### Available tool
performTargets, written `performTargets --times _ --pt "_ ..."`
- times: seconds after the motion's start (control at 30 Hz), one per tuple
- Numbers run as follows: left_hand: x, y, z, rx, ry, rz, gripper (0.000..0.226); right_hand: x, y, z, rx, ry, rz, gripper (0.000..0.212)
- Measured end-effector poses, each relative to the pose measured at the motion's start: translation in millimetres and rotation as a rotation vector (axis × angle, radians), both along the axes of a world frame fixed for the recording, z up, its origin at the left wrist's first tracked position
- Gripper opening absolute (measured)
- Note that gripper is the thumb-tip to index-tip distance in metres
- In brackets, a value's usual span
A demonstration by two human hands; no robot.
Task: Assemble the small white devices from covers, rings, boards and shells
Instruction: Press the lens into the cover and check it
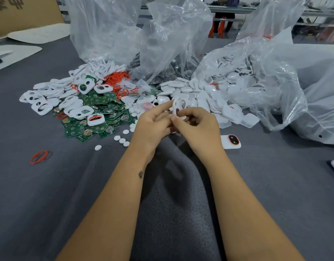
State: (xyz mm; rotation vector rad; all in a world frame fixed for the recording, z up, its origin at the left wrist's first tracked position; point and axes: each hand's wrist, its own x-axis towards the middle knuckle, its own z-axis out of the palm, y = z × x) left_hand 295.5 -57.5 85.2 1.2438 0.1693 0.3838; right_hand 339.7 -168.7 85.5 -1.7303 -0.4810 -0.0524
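White cover [177,108] being pinched upright between left hand [153,125] and right hand [198,127], above grey table [87,185], near green boards [98,117].

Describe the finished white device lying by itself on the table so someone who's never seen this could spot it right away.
Start at the grey table and find the person's right hand. Just to the right of that wrist, apart from the heaps, lies the finished device. Unlike the plain shells piled behind it, it is closed up, with an orange-ringed dark oval window on top.
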Motion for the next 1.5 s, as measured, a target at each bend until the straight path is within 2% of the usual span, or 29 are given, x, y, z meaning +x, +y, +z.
performTargets --times 0.1,0.2,0.33,0.43,0.7,0.97,1.33,1.5 --pt "-1 0 1 0.052 -0.017 0.036 0.032 2 -1 3 0.096 0.079 0.029 0.006" --pt "-3 2 2 0.083 -0.027 0.058 0.036 4 -3 5 0.216 0.155 0.075 0.019" --pt "-4 5 7 -0.118 0.034 0.067 0.019 7 -7 7 0.359 0.31 0.188 0.02" --pt "-5 8 9 -0.186 0.043 0.054 0.019 8 -7 9 0.462 0.421 0.29 0.025" --pt "-7 6 9 -0.109 0.02 0.003 0.023 8 -6 10 0.485 0.421 0.344 0.029" --pt "-8 4 11 -0.116 -0.008 -0.006 0.023 9 -5 9 0.502 0.45 0.378 0.04" --pt "-7 5 9 -0.11 -0.001 -0.006 0.026 7 -6 10 0.494 0.413 0.37 0.044" --pt "-6 5 7 -0.057 -0.002 0.039 0.023 9 -6 9 0.52 0.437 0.285 0.027"
